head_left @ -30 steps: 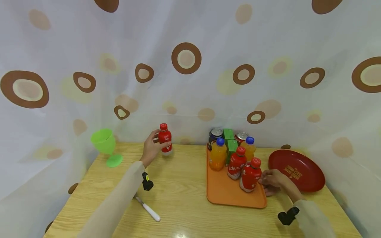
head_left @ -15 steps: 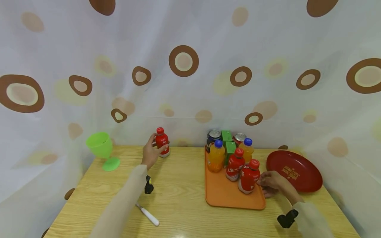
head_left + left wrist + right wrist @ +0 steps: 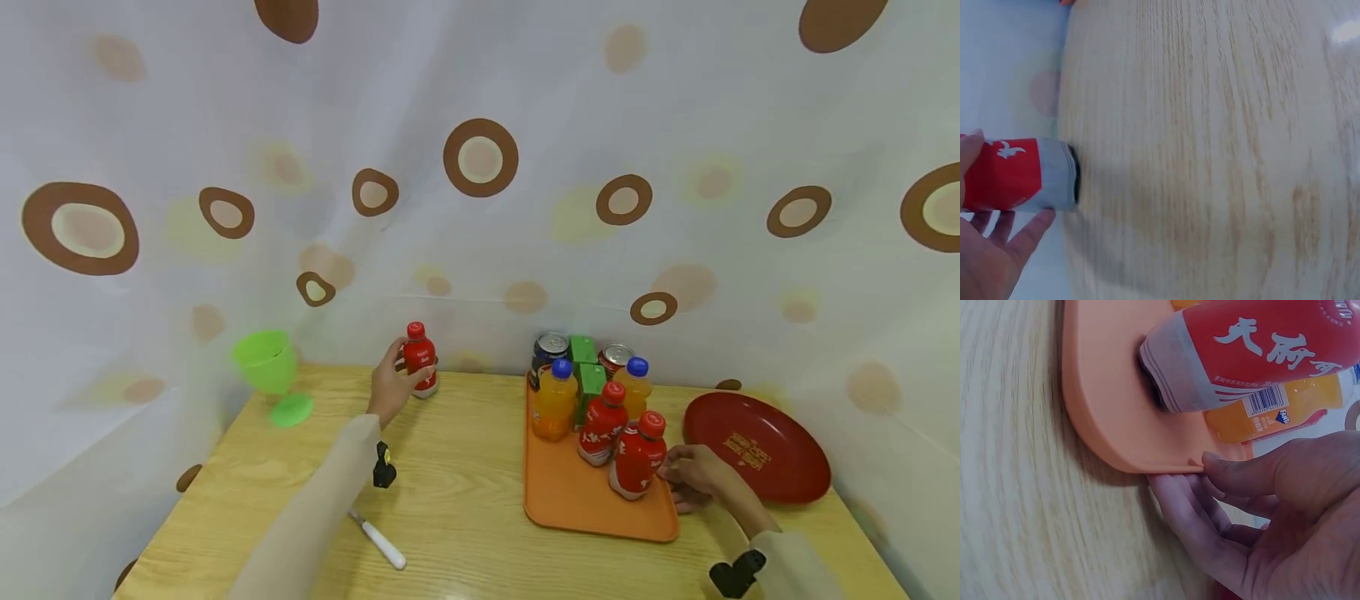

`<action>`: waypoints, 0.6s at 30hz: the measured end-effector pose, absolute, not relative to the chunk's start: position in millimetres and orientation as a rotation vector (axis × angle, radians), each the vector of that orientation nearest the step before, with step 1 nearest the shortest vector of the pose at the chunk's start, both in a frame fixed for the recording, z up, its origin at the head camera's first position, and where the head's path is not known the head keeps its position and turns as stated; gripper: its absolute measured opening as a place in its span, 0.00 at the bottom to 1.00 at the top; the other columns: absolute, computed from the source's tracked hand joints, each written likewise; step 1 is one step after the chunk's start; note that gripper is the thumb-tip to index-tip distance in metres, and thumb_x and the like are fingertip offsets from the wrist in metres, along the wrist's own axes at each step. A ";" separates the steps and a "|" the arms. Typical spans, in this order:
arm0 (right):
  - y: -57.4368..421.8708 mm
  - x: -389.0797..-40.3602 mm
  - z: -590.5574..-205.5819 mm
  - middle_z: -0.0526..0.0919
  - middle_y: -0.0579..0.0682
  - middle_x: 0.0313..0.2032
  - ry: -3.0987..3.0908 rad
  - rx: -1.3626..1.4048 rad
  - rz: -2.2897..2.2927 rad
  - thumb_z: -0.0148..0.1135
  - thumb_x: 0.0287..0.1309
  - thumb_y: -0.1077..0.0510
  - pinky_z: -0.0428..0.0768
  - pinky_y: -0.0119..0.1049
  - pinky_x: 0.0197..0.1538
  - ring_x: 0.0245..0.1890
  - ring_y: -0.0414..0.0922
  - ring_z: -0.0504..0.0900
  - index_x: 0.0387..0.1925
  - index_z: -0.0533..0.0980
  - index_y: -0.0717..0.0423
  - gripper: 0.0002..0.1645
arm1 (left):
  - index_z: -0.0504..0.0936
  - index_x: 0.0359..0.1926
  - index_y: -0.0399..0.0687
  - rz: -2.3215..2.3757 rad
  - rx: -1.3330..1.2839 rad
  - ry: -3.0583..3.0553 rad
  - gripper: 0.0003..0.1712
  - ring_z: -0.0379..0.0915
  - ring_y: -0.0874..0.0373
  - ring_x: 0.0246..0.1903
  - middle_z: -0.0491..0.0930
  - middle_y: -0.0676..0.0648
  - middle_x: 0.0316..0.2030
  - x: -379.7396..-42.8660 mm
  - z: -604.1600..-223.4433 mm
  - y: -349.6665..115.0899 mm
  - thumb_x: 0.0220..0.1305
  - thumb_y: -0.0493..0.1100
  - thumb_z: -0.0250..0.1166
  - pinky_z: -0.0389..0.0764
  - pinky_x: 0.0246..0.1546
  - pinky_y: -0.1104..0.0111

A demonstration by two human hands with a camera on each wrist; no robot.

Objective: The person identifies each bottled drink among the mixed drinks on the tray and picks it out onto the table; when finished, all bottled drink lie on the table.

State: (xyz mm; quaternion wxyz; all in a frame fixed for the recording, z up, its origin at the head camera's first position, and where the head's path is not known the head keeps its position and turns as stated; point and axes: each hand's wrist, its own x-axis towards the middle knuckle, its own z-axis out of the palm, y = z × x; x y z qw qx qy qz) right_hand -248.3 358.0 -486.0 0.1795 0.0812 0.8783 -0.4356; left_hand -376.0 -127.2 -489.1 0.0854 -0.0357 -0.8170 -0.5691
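Observation:
At the back left of the table, my left hand (image 3: 393, 387) grips a red-labelled cola bottle (image 3: 420, 358) with a red cap, held upright. In the left wrist view, the thumb lies on one side of that bottle (image 3: 1016, 175) and the fingers on the other, its base right at the tabletop. My right hand (image 3: 693, 477) pinches the right rim of an orange tray (image 3: 570, 500), thumb on top and fingers below. Two similar red bottles (image 3: 637, 457) stand on the tray, together with two orange soda bottles (image 3: 555, 404), green cartons (image 3: 590, 385) and two cans (image 3: 551, 346).
A red oval plate (image 3: 787, 458) lies right of the tray, beside my right hand. A green goblet (image 3: 267, 362) stands at the far left. Near my left forearm lies a white-handled utensil (image 3: 384, 546), its other end hidden by the sleeve. A patterned curtain (image 3: 480, 250) hangs behind the table.
The head view has swayed slightly. My left wrist has swung a little to the right while the bottle stays almost in place. The right hand keeps its hold on the tray.

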 end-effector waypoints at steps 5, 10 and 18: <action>360.7 -239.6 -490.1 0.79 0.51 0.30 2.427 0.278 -1.286 0.55 0.74 0.64 0.88 0.38 0.30 0.25 0.45 0.80 0.48 0.75 0.69 0.10 | 0.56 0.80 0.44 -1.646 -0.133 -2.545 0.45 0.68 0.32 0.65 0.68 0.31 0.70 -370.8 -480.4 -124.7 0.70 0.39 0.70 0.77 0.63 0.43; 361.1 -244.9 -485.2 0.78 0.52 0.31 2.407 0.272 -1.307 0.54 0.75 0.64 0.88 0.39 0.32 0.26 0.45 0.80 0.51 0.73 0.70 0.11 | 0.48 0.82 0.43 -1.662 -0.116 -2.532 0.52 0.58 0.30 0.69 0.58 0.28 0.72 -360.4 -469.8 -131.5 0.69 0.40 0.71 0.70 0.65 0.39; 361.7 -246.0 -486.2 0.81 0.51 0.28 2.360 0.312 -1.337 0.56 0.76 0.62 0.89 0.41 0.33 0.25 0.44 0.84 0.48 0.75 0.69 0.11 | 0.65 0.71 0.33 -1.604 -0.054 -2.461 0.32 0.69 0.35 0.63 0.68 0.29 0.63 -332.6 -469.1 -141.6 0.73 0.38 0.66 0.76 0.62 0.45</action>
